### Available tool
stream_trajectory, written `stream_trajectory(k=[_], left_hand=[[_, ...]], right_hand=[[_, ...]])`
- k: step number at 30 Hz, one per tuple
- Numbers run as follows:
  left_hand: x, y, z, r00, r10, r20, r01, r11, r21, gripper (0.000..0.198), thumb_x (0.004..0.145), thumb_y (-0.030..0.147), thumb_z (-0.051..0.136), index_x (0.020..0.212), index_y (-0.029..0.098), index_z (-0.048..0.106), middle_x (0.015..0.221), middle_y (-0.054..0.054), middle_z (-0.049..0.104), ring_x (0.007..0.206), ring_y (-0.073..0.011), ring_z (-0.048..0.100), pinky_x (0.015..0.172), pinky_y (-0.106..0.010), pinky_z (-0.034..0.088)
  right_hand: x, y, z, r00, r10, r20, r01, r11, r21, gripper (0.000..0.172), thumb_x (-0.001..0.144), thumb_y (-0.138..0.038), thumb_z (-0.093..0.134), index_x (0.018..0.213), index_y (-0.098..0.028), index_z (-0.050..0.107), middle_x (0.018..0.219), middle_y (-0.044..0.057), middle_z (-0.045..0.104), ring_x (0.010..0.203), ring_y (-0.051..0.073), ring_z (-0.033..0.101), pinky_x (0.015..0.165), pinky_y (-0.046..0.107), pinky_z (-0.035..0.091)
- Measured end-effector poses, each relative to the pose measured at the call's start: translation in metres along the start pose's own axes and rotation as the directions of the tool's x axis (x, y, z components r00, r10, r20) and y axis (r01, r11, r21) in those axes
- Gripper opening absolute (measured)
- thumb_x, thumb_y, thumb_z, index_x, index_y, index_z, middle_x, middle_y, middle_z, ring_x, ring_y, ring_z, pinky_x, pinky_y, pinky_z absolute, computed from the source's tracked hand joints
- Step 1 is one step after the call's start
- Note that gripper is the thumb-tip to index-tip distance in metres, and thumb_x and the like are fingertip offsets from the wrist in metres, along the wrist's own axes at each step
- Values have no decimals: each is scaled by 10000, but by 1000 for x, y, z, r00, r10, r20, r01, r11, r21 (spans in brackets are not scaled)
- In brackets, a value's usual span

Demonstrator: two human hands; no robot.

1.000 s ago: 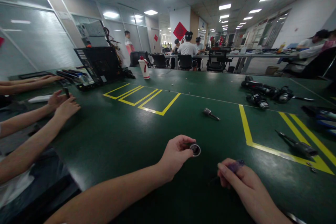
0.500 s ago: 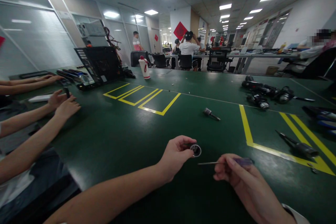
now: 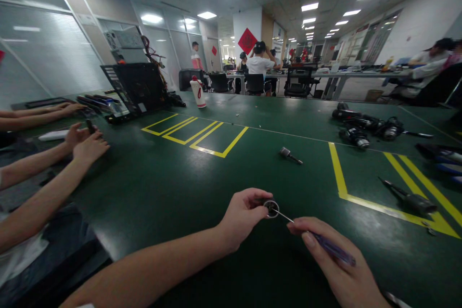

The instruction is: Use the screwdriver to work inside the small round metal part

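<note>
Far to the left of the grip, I see another person's hand (image 3: 90,148) by the green table (image 3: 162,192). Next, past the grip and to its left, stand a black metal frame (image 3: 135,86) and a white bottle (image 3: 198,94) with a red top. Then comes the left hand (image 3: 241,216). The work looks partway along to me: this hand has a round metal part (image 3: 267,215) held with its open end showing, and the tip of a screwdriver (image 3: 334,249) is at that opening. I can't tell if the tip touches anything inside, or what is done in there. The left thumb and fingers pinch the part, spread only as wide as it is. Past the gap between the two hands, a small metal piece (image 3: 290,155) lies with no hand on it. To the right, the right hand (image 3: 337,272) pinches the screwdriver, thumb and fingers pressed on it, its purple handle lying against the hand. Beyond this grip and farther right is a heap of black tools (image 3: 357,138). Nearer, to the right of the grip, a long metal piece (image 3: 420,204) lies by the yellow tape (image 3: 337,169), with no hand on it. I can't tell if those two loose pieces are finished or waiting.
</note>
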State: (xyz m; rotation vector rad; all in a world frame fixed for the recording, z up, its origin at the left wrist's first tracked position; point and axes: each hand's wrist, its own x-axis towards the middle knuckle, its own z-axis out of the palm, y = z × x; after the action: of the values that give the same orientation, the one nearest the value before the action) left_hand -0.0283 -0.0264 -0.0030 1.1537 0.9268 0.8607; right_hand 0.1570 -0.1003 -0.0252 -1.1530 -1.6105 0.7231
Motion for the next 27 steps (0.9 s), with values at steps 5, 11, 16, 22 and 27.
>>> stream_trajectory(k=[5, 11, 16, 22, 27], left_hand=[[0, -3, 1, 999, 18, 33, -18, 1000, 2, 285, 689, 36, 613, 958, 124, 646, 893, -62, 687, 845, -173, 639, 794, -343, 499], [1, -9, -2, 995, 84, 46, -87, 994, 60, 269, 694, 63, 622, 958, 113, 635, 920, -79, 682, 866, -185, 648, 800, -349, 519], [2, -14, -2, 983, 181, 43, -185, 977, 109, 199, 693, 56, 589, 875, 116, 642, 999, -85, 664, 867, -181, 652, 779, -333, 542], [1, -14, 0, 977, 210, 33, -212, 963, 165, 196, 692, 43, 565, 851, 117, 651, 1015, -93, 664, 895, -193, 653, 803, -352, 545], [1, -16, -1, 973, 226, 49, -231, 961, 151, 209, 688, 45, 564, 858, 119, 660, 1032, -101, 663, 925, -202, 647, 831, -366, 537]], right_hand=[[-2, 4, 3, 997, -80, 5, 80, 995, -66, 196, 864, -250, 544, 1024, -280, 654, 1003, 29, 703, 921, 161, 666, 802, 232, 554], [-4, 5, 3, 979, -192, 72, 201, 964, -172, 247, 863, -206, 545, 1093, -276, 603, 1061, 38, 683, 974, 165, 649, 846, 251, 539], [-3, 1, 4, 965, -241, 104, 258, 944, -204, 269, 857, -198, 552, 1113, -268, 592, 1055, 50, 686, 957, 179, 657, 823, 267, 553], [-3, -5, 4, 955, -279, 100, 294, 935, -199, 298, 843, -186, 568, 1120, -292, 592, 1036, 39, 701, 931, 189, 669, 802, 275, 564], [-4, -10, 3, 936, -339, 94, 351, 917, -190, 320, 836, -170, 566, 1129, -297, 591, 1023, 40, 709, 905, 197, 678, 769, 274, 576]])
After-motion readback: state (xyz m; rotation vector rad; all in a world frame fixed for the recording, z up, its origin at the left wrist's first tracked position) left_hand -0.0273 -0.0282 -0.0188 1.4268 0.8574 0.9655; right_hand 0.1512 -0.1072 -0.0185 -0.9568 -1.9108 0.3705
